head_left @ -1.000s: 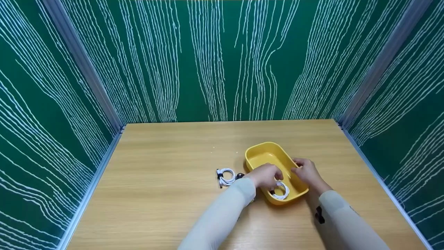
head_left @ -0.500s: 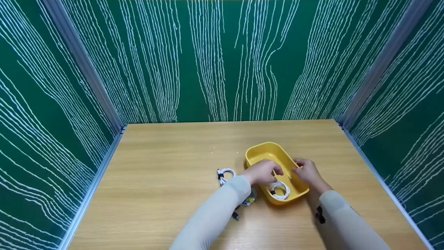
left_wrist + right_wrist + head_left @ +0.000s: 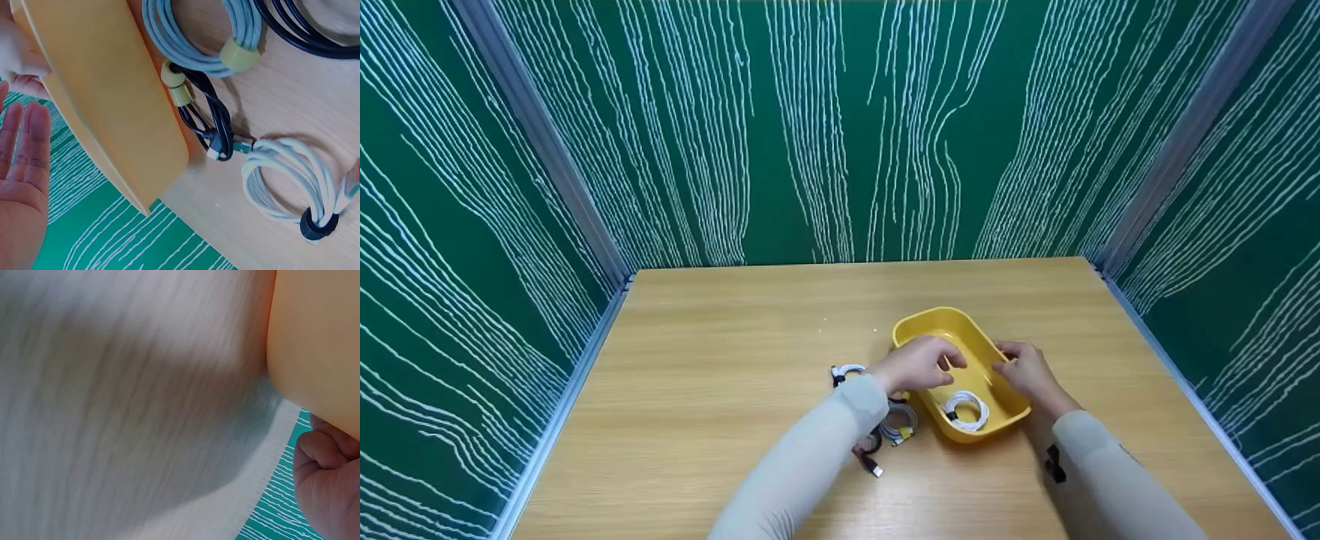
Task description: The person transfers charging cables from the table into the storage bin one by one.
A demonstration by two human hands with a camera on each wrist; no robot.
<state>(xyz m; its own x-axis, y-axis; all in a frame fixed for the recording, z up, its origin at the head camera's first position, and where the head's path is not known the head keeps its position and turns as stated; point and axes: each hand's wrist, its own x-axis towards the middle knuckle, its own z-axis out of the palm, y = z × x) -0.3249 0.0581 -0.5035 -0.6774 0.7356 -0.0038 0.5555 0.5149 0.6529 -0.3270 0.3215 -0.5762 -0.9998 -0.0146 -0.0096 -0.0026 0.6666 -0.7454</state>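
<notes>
My left hand [image 3: 919,364] hovers over the yellow plastic box [image 3: 949,322], its fingers loosely bent with nothing in them. In the left wrist view those fingers look nearly straight. On the box's right side my right hand [image 3: 1031,379] grips the rim, thumb inside and fingers outside. A coiled white cable [image 3: 964,397] with a black tie lies on the box floor at its near end. Beside the box's left wall lie a grey-blue cable coil [image 3: 244,22] with a yellow tie, a black cable bundle [image 3: 222,121] and another white cable coil [image 3: 315,163].
A second black cable coil [image 3: 292,34] shows at the corner of the left wrist view; my left forearm partly hides the cables from above. Wooden tabletop [image 3: 697,420] surrounds everything. Green walls [image 3: 795,135] with white lines enclose its back and sides.
My left hand has drawn up and left from the white cable coil inside the box. More of the cables under the left forearm now show. The right hand keeps its hold on the rim.
</notes>
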